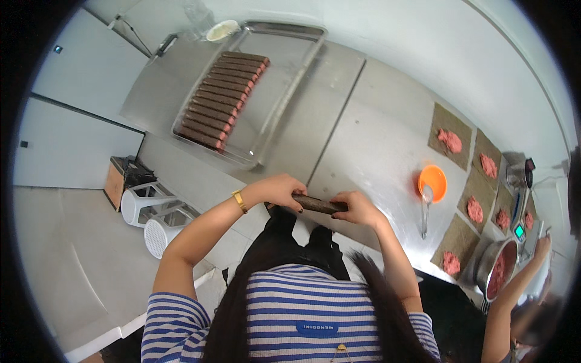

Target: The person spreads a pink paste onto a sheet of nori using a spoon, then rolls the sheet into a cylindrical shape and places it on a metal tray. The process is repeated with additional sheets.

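Observation:
A dark seaweed roll (pixel 315 204) lies lengthwise between my hands at the table's near edge. My left hand (pixel 283 191), below a gold watch, is closed around its left end. The other end is gripped by my right hand (pixel 358 209), with the thumb on top. Beyond my left hand, a metal tray (pixel 283 115) holds a row of similar rolls (pixel 225 103) with pink filling at their ends. To the right of my right hand, an orange bowl (pixel 439 189) stands with a spoon (pixel 425 213) leaning out of it.
Seaweed sheets (pixel 463 158) with pink minced meat (pixel 449 140) lie along the right side. A steel bowl (pixel 482 266) of mince stands near another person's hand (pixel 543 247) and a scale (pixel 519 232). A white bowl (pixel 223 30) is behind the tray. White stools (pixel 158 236) stand at left.

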Demonstrator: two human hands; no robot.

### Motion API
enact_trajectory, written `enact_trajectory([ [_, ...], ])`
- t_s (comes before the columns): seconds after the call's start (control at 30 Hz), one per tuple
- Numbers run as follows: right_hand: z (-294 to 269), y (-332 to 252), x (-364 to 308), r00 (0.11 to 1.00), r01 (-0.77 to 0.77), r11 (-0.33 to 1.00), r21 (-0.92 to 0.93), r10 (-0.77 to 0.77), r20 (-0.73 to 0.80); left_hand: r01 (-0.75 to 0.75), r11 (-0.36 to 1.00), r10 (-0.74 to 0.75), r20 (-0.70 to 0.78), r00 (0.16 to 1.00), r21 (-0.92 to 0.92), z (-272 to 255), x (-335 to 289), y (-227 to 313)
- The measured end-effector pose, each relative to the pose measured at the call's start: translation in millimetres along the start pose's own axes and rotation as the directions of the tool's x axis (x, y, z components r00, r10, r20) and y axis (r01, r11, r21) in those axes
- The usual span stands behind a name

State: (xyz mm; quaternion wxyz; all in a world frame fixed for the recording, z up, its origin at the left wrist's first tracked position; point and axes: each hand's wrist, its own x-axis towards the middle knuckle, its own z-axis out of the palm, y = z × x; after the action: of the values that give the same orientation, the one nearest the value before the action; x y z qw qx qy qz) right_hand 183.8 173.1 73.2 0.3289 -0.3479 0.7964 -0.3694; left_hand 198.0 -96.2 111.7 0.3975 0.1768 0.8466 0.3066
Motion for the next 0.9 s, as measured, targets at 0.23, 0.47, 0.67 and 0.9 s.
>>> enact_trajectory([
  [0.23,-57.9,-54.8,112.3,0.988,-0.001,1.0,-0.007,0.0,-0.152,-0.11,0.967,0.126,-0.056,0.99,0.231,-135.1,-11.1,-50.0],
  [0.47,-132.6,-93.7,307.1,0.961,-0.071,0.995,0.066,0.086,-0.262,-0.227,0.892,0.219,0.067,0.974,0.391,-350.2,20.1,-152.0],
  [0.67,-186.2,-68.8,461.4,0.949,-0.136,0.991,-0.018,0.125,-0.289,-0.019,0.777,-0.016,0.051,0.999,0.629,-471.4,82.6,-216.4],
  [0.9,-203.6,-23.8,559.3,0.95,-0.146,0.989,-0.005,0.139,-0.279,0.191,0.554,-0.276,-0.038,0.96,0.81,-504.0,142.1,-262.9],
])
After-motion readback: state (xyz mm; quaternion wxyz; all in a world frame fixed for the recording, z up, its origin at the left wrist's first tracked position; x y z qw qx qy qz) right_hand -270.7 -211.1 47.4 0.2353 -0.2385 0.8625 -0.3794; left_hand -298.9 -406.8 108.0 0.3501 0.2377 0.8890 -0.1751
